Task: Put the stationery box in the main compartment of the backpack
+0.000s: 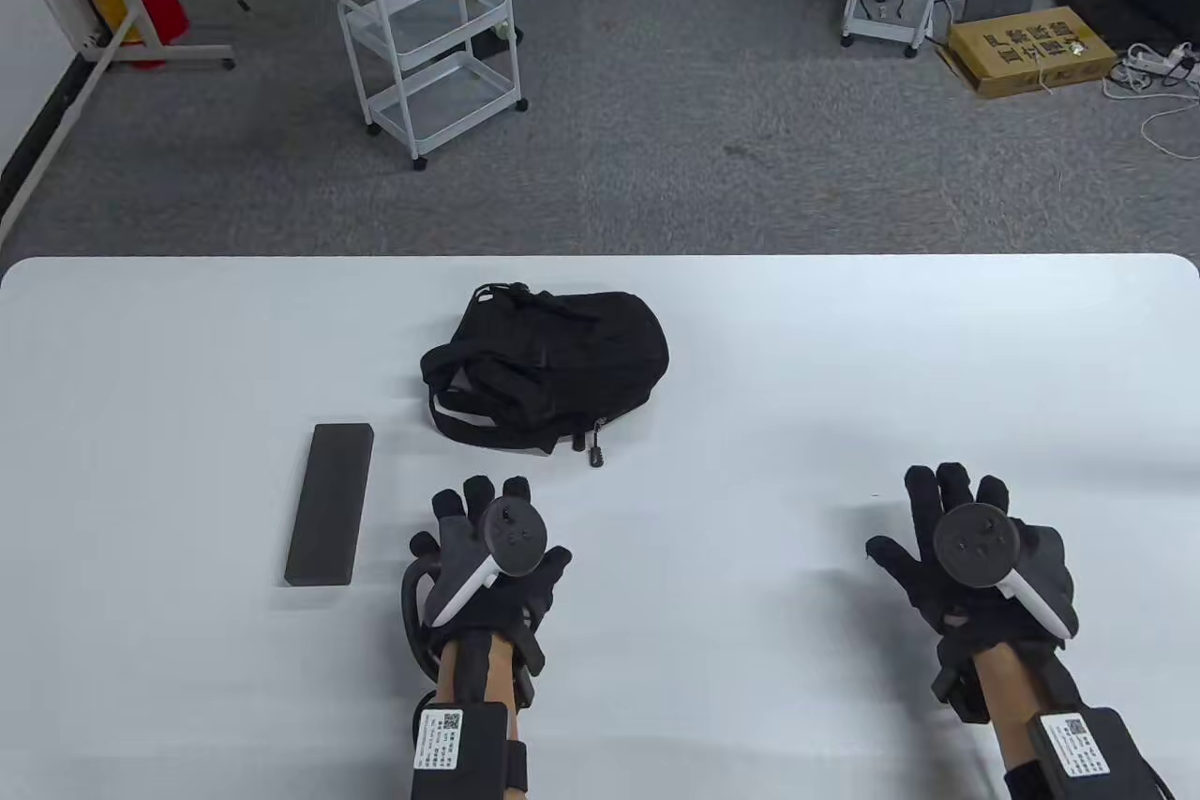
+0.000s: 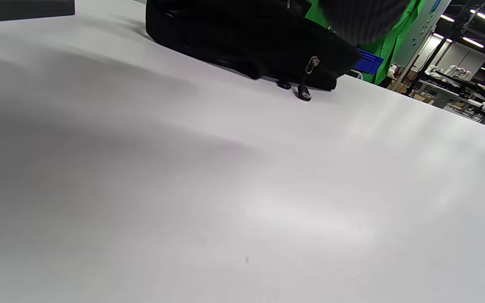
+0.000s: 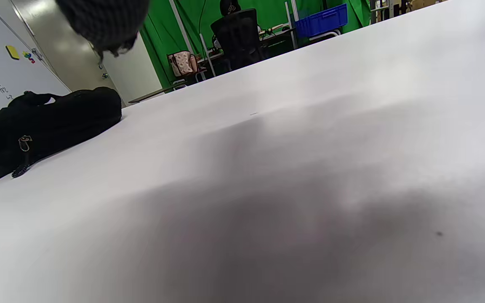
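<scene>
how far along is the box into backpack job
Nothing looks done yet: the stationery box lies on the table, apart from the backpack. Nothing is in hand; the left hand and right hand hold nothing. Left: open the main compartment, put the box in.

Left hand and right hand are both lying palm-down with fingers spread and gripping nothing. A tracker is sitting on the back of each. The forearms are entering from the bottom edge, well apart. In each wrist view only one blurred gloved fingertip is showing at the top.
</scene>
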The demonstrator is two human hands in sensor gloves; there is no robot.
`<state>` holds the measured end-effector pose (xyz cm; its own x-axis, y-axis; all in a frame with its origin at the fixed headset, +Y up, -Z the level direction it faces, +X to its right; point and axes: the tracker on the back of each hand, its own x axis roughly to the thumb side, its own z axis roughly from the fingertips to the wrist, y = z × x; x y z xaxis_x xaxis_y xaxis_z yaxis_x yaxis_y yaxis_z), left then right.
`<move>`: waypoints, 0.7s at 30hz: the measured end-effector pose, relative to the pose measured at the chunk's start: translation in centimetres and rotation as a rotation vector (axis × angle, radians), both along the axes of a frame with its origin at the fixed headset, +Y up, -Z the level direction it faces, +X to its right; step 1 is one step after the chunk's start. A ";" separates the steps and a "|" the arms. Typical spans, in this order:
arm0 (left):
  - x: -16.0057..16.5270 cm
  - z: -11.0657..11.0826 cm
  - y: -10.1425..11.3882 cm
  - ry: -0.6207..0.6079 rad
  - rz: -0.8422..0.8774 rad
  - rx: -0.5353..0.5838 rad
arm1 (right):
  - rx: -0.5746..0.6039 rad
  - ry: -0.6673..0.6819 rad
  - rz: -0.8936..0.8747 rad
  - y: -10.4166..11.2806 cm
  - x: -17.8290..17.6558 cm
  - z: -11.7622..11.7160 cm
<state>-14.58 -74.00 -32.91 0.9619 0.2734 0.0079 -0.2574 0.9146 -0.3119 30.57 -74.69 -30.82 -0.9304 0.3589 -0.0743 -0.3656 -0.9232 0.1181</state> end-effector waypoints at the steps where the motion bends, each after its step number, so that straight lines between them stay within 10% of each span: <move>1: 0.0 0.0 0.0 0.000 -0.002 -0.002 | -0.003 0.000 0.002 0.0 0.0 0.0; 21: -0.1 -0.4 -0.1 0.020 0.008 0.026 | -0.015 0.001 0.017 -0.1 -0.2 -0.1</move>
<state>-14.69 -74.14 -33.30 0.9597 0.2811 -0.0044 -0.2708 0.9202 -0.2828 30.33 -74.82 -30.90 -0.9364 0.3419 -0.0786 -0.3498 -0.9274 0.1325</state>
